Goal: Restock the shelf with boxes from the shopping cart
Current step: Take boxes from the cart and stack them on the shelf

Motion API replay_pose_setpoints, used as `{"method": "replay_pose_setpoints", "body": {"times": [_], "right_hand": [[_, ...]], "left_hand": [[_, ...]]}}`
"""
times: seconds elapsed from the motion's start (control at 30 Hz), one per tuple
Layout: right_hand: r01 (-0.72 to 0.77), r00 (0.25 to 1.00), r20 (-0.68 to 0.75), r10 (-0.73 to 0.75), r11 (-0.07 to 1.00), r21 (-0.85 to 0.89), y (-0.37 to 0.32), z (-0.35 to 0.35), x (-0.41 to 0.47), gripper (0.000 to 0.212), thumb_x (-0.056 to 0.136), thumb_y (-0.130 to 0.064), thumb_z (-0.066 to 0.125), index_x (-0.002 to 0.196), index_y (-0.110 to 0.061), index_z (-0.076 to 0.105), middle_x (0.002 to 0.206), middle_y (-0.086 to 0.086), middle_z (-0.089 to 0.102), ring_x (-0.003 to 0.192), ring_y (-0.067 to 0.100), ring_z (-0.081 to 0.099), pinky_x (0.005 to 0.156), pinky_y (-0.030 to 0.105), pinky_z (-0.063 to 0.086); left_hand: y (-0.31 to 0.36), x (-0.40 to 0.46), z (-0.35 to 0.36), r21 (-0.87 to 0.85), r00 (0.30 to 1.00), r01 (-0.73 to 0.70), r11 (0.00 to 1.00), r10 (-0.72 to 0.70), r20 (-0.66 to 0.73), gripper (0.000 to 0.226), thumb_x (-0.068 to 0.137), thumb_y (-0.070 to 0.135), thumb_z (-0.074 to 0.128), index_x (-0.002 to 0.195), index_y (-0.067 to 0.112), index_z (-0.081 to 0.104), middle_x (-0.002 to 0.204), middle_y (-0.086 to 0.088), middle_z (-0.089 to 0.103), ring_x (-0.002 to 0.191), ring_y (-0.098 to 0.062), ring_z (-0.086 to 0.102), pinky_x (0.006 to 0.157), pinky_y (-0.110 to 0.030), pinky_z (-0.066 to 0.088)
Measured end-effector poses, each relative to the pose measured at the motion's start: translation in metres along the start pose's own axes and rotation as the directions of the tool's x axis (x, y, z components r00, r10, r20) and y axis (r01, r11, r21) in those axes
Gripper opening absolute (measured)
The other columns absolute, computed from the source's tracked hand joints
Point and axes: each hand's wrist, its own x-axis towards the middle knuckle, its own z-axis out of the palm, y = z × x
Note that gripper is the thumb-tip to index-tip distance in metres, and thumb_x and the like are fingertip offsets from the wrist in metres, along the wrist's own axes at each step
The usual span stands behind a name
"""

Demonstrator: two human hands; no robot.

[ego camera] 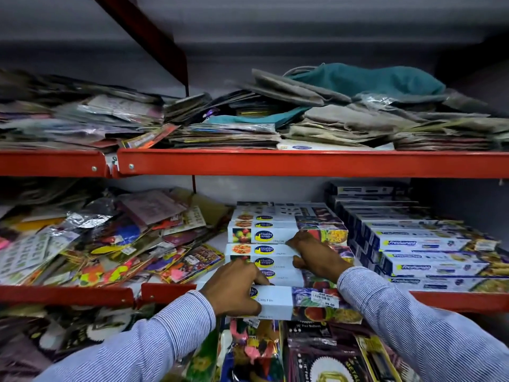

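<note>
Boxes are being stacked on the red shelf [303,162].

The front box [278,301] is clamped by the left hand [234,288] at the shelf edge. The box pile [275,244] behind is pressed by the right hand [316,257], its grip lying flat and apart.

Two hands show, the left hand [234,290] and the right hand [316,257], each in a striped sleeve [154,343]. Seven white cling film boxes [275,235] can be counted in the middle stack, and about eight blue-and-white wrap boxes [424,244] to its right, though the far ones blur together. Two red shelves [303,162] cross the view; the loose packets [110,238] and folded cloths [344,117] are too many and too jumbled to count.
</note>
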Motion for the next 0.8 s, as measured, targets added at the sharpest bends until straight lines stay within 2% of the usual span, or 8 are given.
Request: {"method": "replay_pose_setpoints", "body": {"times": [0.17,0.27,0.33,0.4,0.5,0.6,0.7,0.8], "right_hand": [[-0.03,0.999,-0.018,0.031,0.998,0.049,-0.004,0.003,-0.002,0.031,0.086,-0.008,0.056,0.116,-0.001,0.057,0.125,0.022,0.051,0.111,0.037,0.052,0.092,0.045,0.049],[-0.041,0.989,-0.142,0.048,0.998,0.049,-0.006,0.003,-0.001,0.03,0.085,-0.011,0.058,0.114,-0.013,0.064,0.122,0.007,0.056,0.102,0.028,0.061,0.077,0.032,0.051],[-0.03,0.988,-0.15,0.03,1.0,0.005,-0.005,-0.002,0.0,0.03,0.083,-0.014,0.061,0.112,-0.019,0.066,0.117,0.004,0.061,0.1,0.025,0.063,0.071,0.028,0.046],[-0.028,0.993,-0.118,0.029,1.0,0.009,-0.005,-0.009,0.0,0.027,0.083,-0.015,0.063,0.108,-0.022,0.069,0.112,0.003,0.068,0.096,0.023,0.065,0.073,0.029,0.049],[-0.059,0.993,-0.096,0.072,0.989,0.139,0.001,-0.021,0.002,0.021,0.084,-0.012,0.062,0.1,-0.018,0.075,0.099,0.003,0.077,0.085,0.018,0.071,0.079,0.03,0.057],[-0.085,0.993,-0.057,0.103,0.964,0.251,0.008,-0.034,-0.002,0.021,0.086,-0.012,0.058,0.098,-0.014,0.075,0.086,0.006,0.078,0.072,0.015,0.071,0.071,0.022,0.053],[-0.023,1.0,0.005,0.023,0.977,0.211,0.012,-0.037,-0.011,0.021,0.09,-0.023,0.058,0.091,-0.012,0.075,0.086,0.008,0.076,0.072,0.017,0.067,0.065,0.025,0.045],[-0.006,0.998,0.064,-0.006,0.983,0.181,0.016,-0.031,-0.024,0.044,0.091,-0.052,0.051,0.084,-0.013,0.07,0.077,0.009,0.072,0.068,0.023,0.065,0.064,0.035,0.051]], "left_hand": [[0.001,0.005,0.0,0.006,1.0,-0.001,1.0,0.001,-0.013,0.054,0.064,0.028,0.073,0.118,0.033,0.069,0.101,0.007,0.077,0.082,-0.014,0.066,0.062,-0.02,0.042],[0.001,0.008,-0.001,0.009,0.999,0.019,1.0,-0.019,-0.027,0.055,0.066,0.026,0.073,0.12,0.03,0.069,0.105,0.005,0.076,0.087,-0.017,0.065,0.069,-0.025,0.051],[-0.001,0.012,0.0,0.009,0.999,0.028,1.0,-0.027,-0.038,0.058,0.064,0.026,0.071,0.122,0.031,0.068,0.108,0.005,0.075,0.09,-0.019,0.065,0.074,-0.029,0.055],[-0.006,0.02,0.003,0.01,0.999,0.035,0.999,-0.035,-0.038,0.06,0.062,0.028,0.071,0.122,0.033,0.067,0.111,0.005,0.073,0.096,-0.019,0.065,0.077,-0.032,0.056],[-0.009,0.035,0.003,0.017,0.998,0.049,0.999,-0.048,-0.048,0.061,0.064,0.028,0.073,0.124,0.03,0.066,0.117,0.004,0.071,0.105,-0.021,0.063,0.08,-0.032,0.054],[-0.005,0.05,0.003,0.036,0.996,0.058,0.998,-0.055,-0.07,0.059,0.073,0.025,0.077,0.13,0.023,0.062,0.127,-0.001,0.067,0.114,-0.023,0.059,0.091,-0.033,0.052],[-0.009,0.063,0.01,0.044,0.992,0.076,0.996,-0.071,-0.102,0.058,0.08,0.024,0.076,0.134,0.018,0.057,0.134,-0.003,0.061,0.122,-0.023,0.055,0.096,-0.033,0.048],[-0.013,0.073,0.023,0.084,0.99,0.066,0.994,-0.055,-0.127,0.059,0.082,0.022,0.075,0.137,0.017,0.054,0.134,-0.005,0.055,0.124,-0.024,0.05,0.099,-0.038,0.048]]}}
